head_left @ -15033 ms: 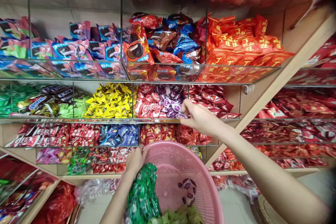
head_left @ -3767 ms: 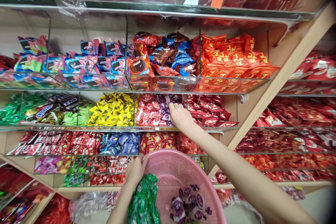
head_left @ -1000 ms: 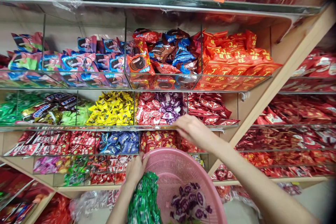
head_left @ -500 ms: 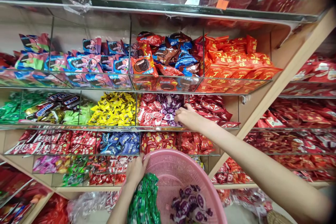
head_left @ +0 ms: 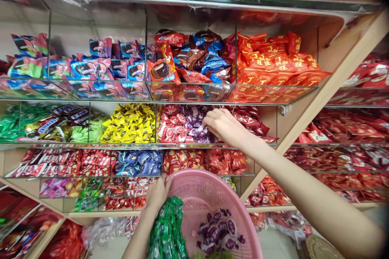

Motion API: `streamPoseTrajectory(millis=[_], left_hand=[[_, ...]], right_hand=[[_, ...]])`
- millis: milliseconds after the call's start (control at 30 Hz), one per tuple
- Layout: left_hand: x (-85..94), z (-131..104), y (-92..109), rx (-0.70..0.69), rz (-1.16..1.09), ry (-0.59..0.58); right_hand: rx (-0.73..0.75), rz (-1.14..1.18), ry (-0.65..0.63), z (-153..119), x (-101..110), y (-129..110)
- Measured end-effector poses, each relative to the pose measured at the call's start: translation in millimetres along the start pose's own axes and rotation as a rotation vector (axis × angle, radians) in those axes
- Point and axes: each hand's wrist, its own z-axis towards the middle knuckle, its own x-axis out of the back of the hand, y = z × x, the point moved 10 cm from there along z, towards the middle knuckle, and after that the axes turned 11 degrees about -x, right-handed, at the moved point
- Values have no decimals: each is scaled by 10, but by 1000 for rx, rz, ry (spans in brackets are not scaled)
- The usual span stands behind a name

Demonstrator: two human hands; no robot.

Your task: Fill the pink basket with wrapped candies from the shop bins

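Note:
My left hand (head_left: 159, 190) is closed round the left rim of a pink plastic basket (head_left: 243, 206). Inside it, green-wrapped candies (head_left: 167, 230) lie heaped on the left, with several purple-and-white twist-wrapped candies (head_left: 220, 228) on the right. My right hand (head_left: 225, 127) is over the shelf bin of purple-wrapped candies (head_left: 193, 123), its fingers bent down at their right side. What is between those fingertips, if anything, is hidden. Red-and-white wrapped candies (head_left: 172, 123) lie just left of the purple ones.
Glass dividers and a glass front edge (head_left: 121, 145) bound the bins. Yellow candies (head_left: 132, 123) sit further left, red packets (head_left: 252, 119) behind my right hand. Above are wrapped cookies (head_left: 164, 71) and orange-red packets (head_left: 270, 64). A slanted wooden upright (head_left: 304, 129) stands at right.
My right hand has risen slightly over the purple candies, and its fingers are bent more downward. My left hand keeps its hold on the basket. The view has shifted a little.

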Motion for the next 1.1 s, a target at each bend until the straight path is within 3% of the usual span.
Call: streamPoseTrajectory(millis=[100,200,333,433,533,700,933,1100], left_hand=[[5,-5,11,1,13,-11],[13,-8,25,-1,19,-18],[13,-9,28,4,21,-21],[-2,-12,23,10,20,-29],[-3,-15,34,-2,16,-29],[17,-20,49,-11,38,-28],[0,-14,35,-3,37,-25],[-10,-3,31,-14,41,-19]], right_hand=[[30,132,20,-162,148,-112],[99,330,-33,-424,49,-360],[150,517,-199,-854,-531,-803],[187,519,-347,-1187,-1082,-1127],[254,480,-461,-1472,-1484,-1358],[289,440,-581,-1707,-1844,-1500],[248,674,-630,-1684,-1983,-1623],[232,644,-718,-1928,-2202,-1603]])
